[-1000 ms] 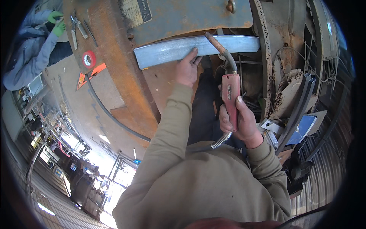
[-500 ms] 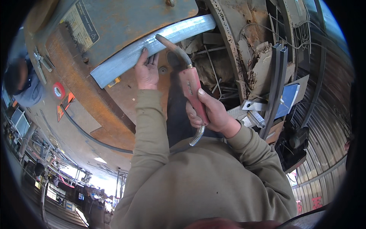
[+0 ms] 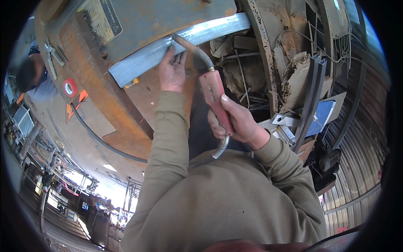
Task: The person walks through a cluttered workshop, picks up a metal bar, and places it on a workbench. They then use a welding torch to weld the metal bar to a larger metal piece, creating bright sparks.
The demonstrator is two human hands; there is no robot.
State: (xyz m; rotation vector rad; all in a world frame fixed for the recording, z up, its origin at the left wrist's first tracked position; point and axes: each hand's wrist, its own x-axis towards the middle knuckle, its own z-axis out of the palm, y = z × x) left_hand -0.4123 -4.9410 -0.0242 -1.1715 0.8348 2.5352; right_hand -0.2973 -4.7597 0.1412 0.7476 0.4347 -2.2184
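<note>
A shiny metal bar (image 3: 147, 59) lies along the near edge of a worn grey plate (image 3: 168, 19). My left hand (image 3: 172, 77) is palm up at the bar's near edge, thumb against its face and fingers partly hidden beneath it. Wrapped round the red handle of a welding gun (image 3: 215, 98), my right hand (image 3: 240, 122) has its thumb along the side. The gun's dark curved neck reaches up to the left, and its tip appears against the bar just beyond my left thumb. From the handle's lower end comes a coiled metal spring.
A rusty steel angle (image 3: 94, 71) runs down the left, beside a red tape roll (image 3: 69, 87), clamp-like pliers (image 3: 53, 59) and a black cable (image 3: 96, 145). Another person (image 3: 37, 77) is at far left. Steel channels (image 3: 311, 92) and a spray can (image 3: 286, 135) stand right.
The whole view has shifted slightly, moving the bench things right and up in the picture. Both hands keep their holds, and the gun tip stays at the bar.
</note>
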